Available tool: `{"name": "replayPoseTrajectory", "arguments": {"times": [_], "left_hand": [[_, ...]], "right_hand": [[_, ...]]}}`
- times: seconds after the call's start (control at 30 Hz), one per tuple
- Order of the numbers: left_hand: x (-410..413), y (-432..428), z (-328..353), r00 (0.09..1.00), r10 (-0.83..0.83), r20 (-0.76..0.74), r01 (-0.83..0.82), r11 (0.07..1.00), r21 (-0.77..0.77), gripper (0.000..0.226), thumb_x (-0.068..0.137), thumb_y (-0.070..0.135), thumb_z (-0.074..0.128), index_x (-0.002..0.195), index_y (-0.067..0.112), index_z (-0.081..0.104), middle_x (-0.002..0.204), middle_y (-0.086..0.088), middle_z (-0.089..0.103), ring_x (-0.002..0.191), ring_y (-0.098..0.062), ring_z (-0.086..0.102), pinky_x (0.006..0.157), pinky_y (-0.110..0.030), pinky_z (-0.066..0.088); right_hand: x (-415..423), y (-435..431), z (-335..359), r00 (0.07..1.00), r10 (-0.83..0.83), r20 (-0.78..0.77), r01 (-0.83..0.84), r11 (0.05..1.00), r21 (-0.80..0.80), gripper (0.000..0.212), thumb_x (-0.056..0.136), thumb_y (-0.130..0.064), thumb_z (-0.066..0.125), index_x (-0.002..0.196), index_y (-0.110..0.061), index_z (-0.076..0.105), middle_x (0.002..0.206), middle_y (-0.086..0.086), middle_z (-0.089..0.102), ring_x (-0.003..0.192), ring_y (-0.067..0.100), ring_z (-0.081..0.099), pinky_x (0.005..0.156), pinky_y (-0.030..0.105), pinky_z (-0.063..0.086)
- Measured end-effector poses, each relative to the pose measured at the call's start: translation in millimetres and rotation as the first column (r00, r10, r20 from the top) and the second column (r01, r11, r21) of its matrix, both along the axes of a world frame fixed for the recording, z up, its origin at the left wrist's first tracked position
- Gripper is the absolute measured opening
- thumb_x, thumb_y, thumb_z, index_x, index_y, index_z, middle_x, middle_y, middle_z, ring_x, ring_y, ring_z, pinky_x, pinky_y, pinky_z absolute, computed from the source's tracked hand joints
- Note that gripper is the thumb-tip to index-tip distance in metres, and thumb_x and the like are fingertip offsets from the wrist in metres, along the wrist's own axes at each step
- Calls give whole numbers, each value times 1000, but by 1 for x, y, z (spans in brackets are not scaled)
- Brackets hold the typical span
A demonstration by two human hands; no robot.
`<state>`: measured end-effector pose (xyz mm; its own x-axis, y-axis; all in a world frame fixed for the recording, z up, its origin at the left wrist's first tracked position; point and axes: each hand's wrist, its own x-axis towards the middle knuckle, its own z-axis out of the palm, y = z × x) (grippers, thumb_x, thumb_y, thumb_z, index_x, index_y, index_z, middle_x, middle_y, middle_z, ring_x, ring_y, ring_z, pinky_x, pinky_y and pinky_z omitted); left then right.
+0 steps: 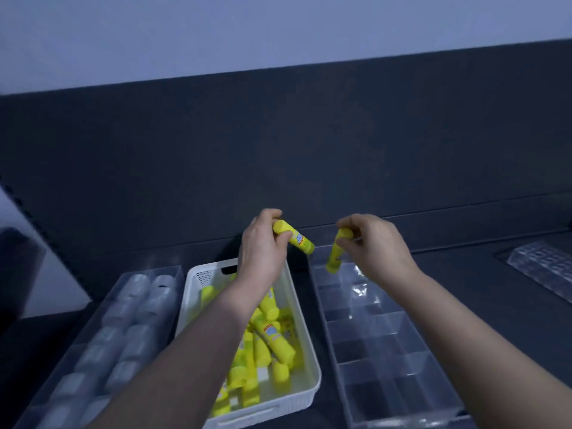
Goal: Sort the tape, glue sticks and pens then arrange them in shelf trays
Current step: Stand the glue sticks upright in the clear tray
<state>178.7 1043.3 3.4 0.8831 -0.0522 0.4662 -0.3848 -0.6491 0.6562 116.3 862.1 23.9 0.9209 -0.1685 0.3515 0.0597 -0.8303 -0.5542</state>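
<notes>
Left hand (263, 243) pinching glue stick (294, 236), right hand (371, 243) pinching second stick (337, 250)

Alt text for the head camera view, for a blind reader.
The left hand holds a yellow glue stick above a white basket of loose glue sticks; the right hand holds another glue stick over the far end of a clear divided tray. Tape rolls sit in a tray left of the basket.

shelf (464, 274), tape tray (176, 280), basket (300, 388), divided tray (387, 351)
</notes>
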Motion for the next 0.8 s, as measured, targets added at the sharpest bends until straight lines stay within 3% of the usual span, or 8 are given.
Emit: {"name": "replayPoseTrajectory", "arguments": {"times": [0.1, 0.2, 0.43, 0.63, 0.8], "left_hand": [[16, -34, 1, 998, -7, -67, 13, 997, 82, 30, 83, 14, 69, 110, 15, 57, 103, -6, 64, 96, -26, 60, 86, -37, 48], [30, -56, -3, 996, -4, -89, 24, 972, 232, 29, 84, 11, 65, 112, 15, 60, 105, -6, 61, 99, -26, 58, 85, -34, 45], [44, -73, -26, 985, -5, -174, 83, 893, 442, 32, 91, 11, 57, 123, 17, 58, 116, -6, 55, 105, -25, 57, 84, -33, 46], [42, -63, -32, 984, -1, -177, 66, 931, 359, 35, 91, 9, 57, 125, 18, 58, 116, -5, 59, 103, -23, 60, 86, -37, 49], [34, -40, -27, 992, 61, -109, -23, 946, 323, 28, 91, 8, 55, 117, 16, 61, 113, -1, 60, 101, -19, 60, 86, -32, 49]], "right_hand": [[12, -25, -2, 1000, 19, -16, -19, 1000, -18, 28, 86, -13, 59, 113, -19, 65, 102, -2, 58, 86, 18, 65, 76, 25, 44], [24, -38, -4, 998, 58, 26, -57, 998, -33, 29, 85, -17, 62, 114, -20, 66, 106, -2, 60, 96, 20, 63, 84, 32, 48], [54, -49, -13, 987, 158, 39, -153, 983, -102, 31, 88, -24, 62, 119, -26, 63, 114, -7, 60, 104, 19, 60, 84, 38, 50], [74, -37, -21, 969, 249, 5, -246, 961, -128, 31, 91, -21, 58, 121, -23, 61, 113, -4, 59, 104, 21, 58, 84, 37, 50], [86, -26, -35, 957, 270, -105, -286, 939, -189, 31, 92, -17, 52, 122, -23, 60, 112, 1, 57, 105, 26, 57, 82, 36, 48]]}}
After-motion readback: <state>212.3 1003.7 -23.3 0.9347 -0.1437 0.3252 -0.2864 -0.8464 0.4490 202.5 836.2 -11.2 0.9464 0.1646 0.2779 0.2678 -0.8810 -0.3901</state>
